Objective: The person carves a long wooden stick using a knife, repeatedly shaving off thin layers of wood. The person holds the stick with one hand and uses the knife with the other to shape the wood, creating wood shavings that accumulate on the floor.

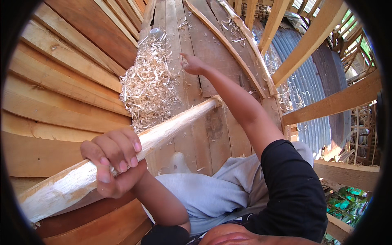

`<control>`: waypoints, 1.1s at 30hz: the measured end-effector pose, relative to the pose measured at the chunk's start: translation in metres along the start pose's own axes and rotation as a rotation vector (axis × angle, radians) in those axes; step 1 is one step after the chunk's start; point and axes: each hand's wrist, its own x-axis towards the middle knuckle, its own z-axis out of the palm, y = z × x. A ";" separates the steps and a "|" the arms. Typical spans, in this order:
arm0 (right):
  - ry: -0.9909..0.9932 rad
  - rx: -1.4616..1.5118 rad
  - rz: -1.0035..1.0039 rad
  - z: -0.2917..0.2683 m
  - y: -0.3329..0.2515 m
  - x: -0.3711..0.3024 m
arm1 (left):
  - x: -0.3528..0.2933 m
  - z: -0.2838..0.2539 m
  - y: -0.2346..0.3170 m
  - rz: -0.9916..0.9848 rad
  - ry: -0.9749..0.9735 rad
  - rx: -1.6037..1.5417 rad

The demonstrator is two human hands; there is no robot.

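Plank wall (65, 96): fills the left side of the frame; a swing of the pole could scrape knuckles against it.
Left hand (116, 157): at lower left, fingers curled closed around a pale wooden pole (175, 122); splinters are a likely risk if the grip slides on the rough surface.
Shavings (149, 81): a curly cream heap at upper left of centre; a foot could slip on them.
Pole: slants from the lower left corner to the centre, its far end beside the right forearm; held by one hand, it could roll or tip if that grip loosens.
Right hand (193, 65): stretched to upper centre, index finger extended, the others loosely bent, nothing seen in it.
Floor (237, 139): worn boards with dark gaps through the middle, flecked with chips.
Long wood strip (228, 45): curves along the floor at upper right of centre; a foot could catch it.
Timber posts (308, 43): open framing at upper right.
Corrugated metal sheet (304, 90): grey, beyond the posts.
Leaves (347, 206): green, at lower right.
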 end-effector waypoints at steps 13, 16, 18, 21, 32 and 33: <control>-0.733 -0.874 0.620 -0.083 0.003 -0.170 | -0.005 -0.014 0.002 0.035 0.055 0.024; -0.551 -0.717 0.710 -0.092 -0.011 -0.202 | -0.005 -0.010 0.000 0.026 0.079 -0.016; -0.447 -0.777 0.549 -0.101 0.000 -0.217 | -0.006 -0.004 -0.002 0.003 0.099 -0.029; -0.350 -0.469 0.628 -0.121 -0.012 -0.219 | -0.005 -0.004 -0.002 -0.003 0.051 0.005; -0.312 0.424 0.533 -0.121 -0.088 -0.286 | -0.007 -0.009 0.000 -0.012 0.070 0.062; -0.362 0.404 0.507 -0.119 -0.084 -0.287 | -0.006 -0.008 -0.001 -0.015 0.062 0.060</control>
